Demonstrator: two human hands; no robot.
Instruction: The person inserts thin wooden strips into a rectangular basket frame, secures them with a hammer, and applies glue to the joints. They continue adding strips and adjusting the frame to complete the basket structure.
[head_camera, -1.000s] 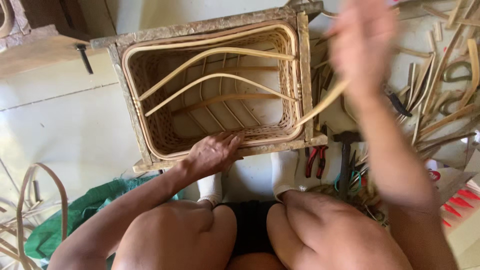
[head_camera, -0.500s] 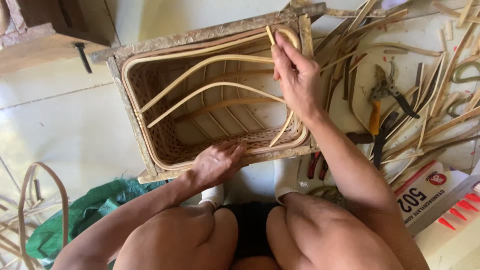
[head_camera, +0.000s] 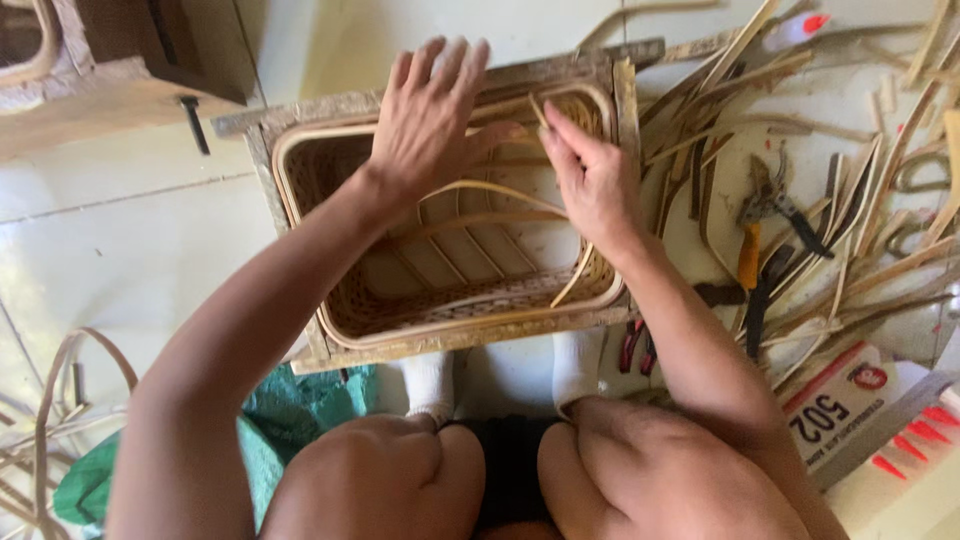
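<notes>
A rectangular woven cane basket (head_camera: 345, 320) sits inside a rough wooden frame (head_camera: 250, 125) on the floor in front of my knees. Thin cane strips (head_camera: 490, 188) arch across its inside. My left hand (head_camera: 430, 120) reaches over to the far rim, fingers spread flat, with the thumb resting against a strip. At the far right corner, my right hand (head_camera: 592, 185) pinches a cane strip (head_camera: 577, 283) that curves down along the right wall; the strip's tip sticks up above my fingers.
A heap of loose cane strips (head_camera: 850, 190) covers the floor on the right, with orange-handled cutters (head_camera: 752, 235) and red-handled pliers (head_camera: 634, 347) among them. A red-and-white box (head_camera: 850, 400) lies at lower right, a green cloth (head_camera: 290, 425) and cane loops (head_camera: 60, 400) at lower left.
My left hand has left the near rim and moved across to the far side of the basket. My right hand has stayed at the far right corner with the strip.
</notes>
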